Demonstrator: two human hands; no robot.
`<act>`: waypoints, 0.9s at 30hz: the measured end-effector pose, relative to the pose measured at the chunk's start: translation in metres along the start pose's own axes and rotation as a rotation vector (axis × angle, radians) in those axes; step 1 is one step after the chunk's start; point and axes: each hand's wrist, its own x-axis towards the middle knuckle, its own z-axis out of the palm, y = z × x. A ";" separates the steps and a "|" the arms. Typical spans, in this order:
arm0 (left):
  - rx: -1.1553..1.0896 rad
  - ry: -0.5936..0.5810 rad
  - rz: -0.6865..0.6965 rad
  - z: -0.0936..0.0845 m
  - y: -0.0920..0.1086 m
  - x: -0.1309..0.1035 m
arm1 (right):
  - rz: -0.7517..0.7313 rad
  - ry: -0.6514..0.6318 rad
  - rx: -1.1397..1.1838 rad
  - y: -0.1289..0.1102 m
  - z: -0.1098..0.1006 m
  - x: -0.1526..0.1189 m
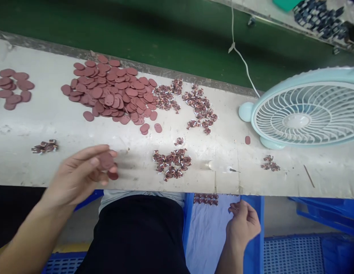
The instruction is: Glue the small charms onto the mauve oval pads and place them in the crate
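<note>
My left hand point(84, 173) is raised over the near edge of the table, its fingers closed on flat reddish-brown oval discs point(106, 161). My right hand point(243, 224) is over a blue crate point(252, 247) lined with a white sheet point(207, 232). Its fingertips pinch a small brown piece point(232, 208), mostly covered by the fingers. Rows of small brown figures point(205, 199) lie on the sheet at the crate's far end. Between the hands, on the table, is a cluster of similar brown figures point(172, 163) with white and orange bits.
A big heap of oval discs point(108, 89) lies at the back, beside more brown figures point(201, 108). Further discs point(14, 87) are at far left. A light-blue fan point(296, 121) stands right. A small bottle with a needle tip point(222, 167) lies near the front edge.
</note>
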 end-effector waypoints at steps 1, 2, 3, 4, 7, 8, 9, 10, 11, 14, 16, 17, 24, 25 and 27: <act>-0.038 -0.060 -0.054 0.005 -0.007 -0.003 | 0.018 -0.093 0.101 -0.018 0.010 -0.008; -0.082 -0.126 -0.096 0.012 -0.014 -0.007 | 0.057 -0.211 0.187 -0.035 0.021 -0.015; -0.122 -0.211 -0.150 0.020 -0.022 -0.011 | 0.098 -0.330 0.245 -0.050 0.034 -0.022; -0.180 -0.299 -0.200 0.029 -0.030 -0.015 | 0.154 -0.464 0.304 -0.064 0.048 -0.028; -0.356 -0.487 -0.283 0.053 -0.049 -0.028 | 0.453 -0.861 0.688 -0.094 0.090 -0.031; -0.410 -0.521 -0.305 0.059 -0.053 -0.031 | 0.576 -0.971 0.871 -0.101 0.101 -0.029; -0.454 -0.547 -0.322 0.063 -0.057 -0.033 | 0.687 -1.061 1.038 -0.107 0.110 -0.026; -0.493 -0.566 -0.337 0.066 -0.060 -0.035 | 0.772 -1.122 1.163 -0.111 0.117 -0.023; -0.524 -0.580 -0.350 0.068 -0.062 -0.036 | 0.801 -1.145 1.216 -0.115 0.121 -0.022; -0.570 -0.578 -0.389 0.068 -0.066 -0.035 | 0.631 -1.075 1.026 -0.126 0.122 -0.029; -0.568 -0.546 -0.410 0.068 -0.067 -0.033 | 0.450 -0.971 0.798 -0.132 0.119 -0.039; -0.563 -0.527 -0.414 0.067 -0.067 -0.032 | 0.396 -0.927 0.713 -0.135 0.119 -0.044; -0.456 -0.446 -0.377 0.064 -0.060 -0.026 | 0.511 -0.757 0.583 -0.145 0.128 -0.056; -0.449 -0.442 -0.372 0.064 -0.060 -0.026 | 0.499 -0.764 0.565 -0.145 0.128 -0.059; -0.462 -0.418 -0.365 0.065 -0.059 -0.028 | 0.435 -0.783 0.517 -0.146 0.126 -0.069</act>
